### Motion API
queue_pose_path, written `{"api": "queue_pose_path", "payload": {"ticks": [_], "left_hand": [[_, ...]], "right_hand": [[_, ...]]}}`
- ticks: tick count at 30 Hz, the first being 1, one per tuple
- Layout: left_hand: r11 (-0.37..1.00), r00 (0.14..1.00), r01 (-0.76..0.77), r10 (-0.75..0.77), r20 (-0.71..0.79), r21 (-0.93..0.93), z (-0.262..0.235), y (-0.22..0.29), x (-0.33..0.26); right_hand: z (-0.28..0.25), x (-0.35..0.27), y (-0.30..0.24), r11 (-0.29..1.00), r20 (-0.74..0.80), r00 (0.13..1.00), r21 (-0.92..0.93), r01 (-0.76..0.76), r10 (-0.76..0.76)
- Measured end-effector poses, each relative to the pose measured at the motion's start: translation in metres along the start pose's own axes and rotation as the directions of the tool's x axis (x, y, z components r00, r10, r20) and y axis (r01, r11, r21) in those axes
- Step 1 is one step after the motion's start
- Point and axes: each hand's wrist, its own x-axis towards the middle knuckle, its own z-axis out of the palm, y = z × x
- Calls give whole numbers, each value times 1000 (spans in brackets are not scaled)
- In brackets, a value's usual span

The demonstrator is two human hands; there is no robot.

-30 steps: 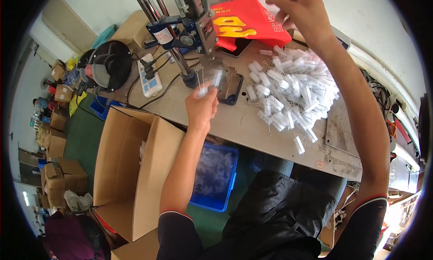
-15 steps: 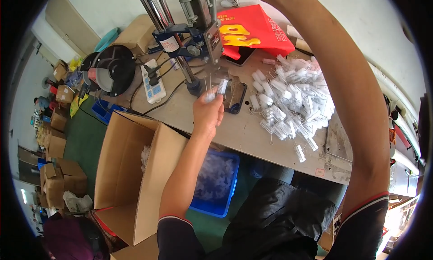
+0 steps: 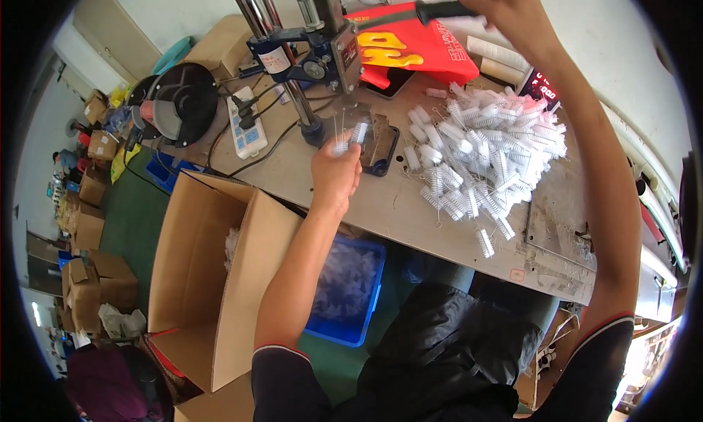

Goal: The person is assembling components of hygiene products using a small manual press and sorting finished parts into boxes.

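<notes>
at the centre of the frame, the left hand (image 3: pixel 337 176) has its grip closed on small white brushes (image 3: pixel 358 134), bristles and thin wires poking up past the fingers, near the dark base plate (image 3: pixel 381 158) of a hand press (image 3: pixel 316 67). at the upper right, the right hand (image 3: pixel 505 15) is at the end of the press's black lever handle (image 3: pixel 443 11); its fingers are blurred, so i cannot tell whether that grip is wrapped round it. a loose heap of similar brushes (image 3: pixel 487 151) covers the right part of the bench (image 3: pixel 388 220), with a red bag (image 3: pixel 436 45) behind. a power strip (image 3: pixel 253 140) lies upper left. below the bench edge stand an open carton (image 3: pixel 190 261) and a blue bin (image 3: pixel 376 286) holding whitish pieces.
</notes>
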Motion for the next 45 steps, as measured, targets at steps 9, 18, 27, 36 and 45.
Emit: {"api": "queue_pose_path", "payload": {"ticks": [9, 18, 27, 36, 45], "left_hand": [[1000, 1000, -2, 2, -2, -7, 2, 1, -3], [999, 999, 31, -31, 29, -30, -1, 4, 2], [998, 999, 45, -46, 24, 35, -3, 9, 4], [998, 996, 63, -64, 59, 16, -6, 8, 2], [999, 995, 30, -33, 91, 35, -12, 5, 7]], "right_hand": [[55, -63, 38, 978, 34, 980, 76, 194, -197], [119, -115, 43, 979, 198, 978, 178, -97, 61], [157, -126, 61, 925, 83, 997, 379, -35, 3], [130, -116, 61, 951, 367, 930, 283, -127, 15], [140, -116, 55, 949, 325, 946, 290, -122, 22]]}}
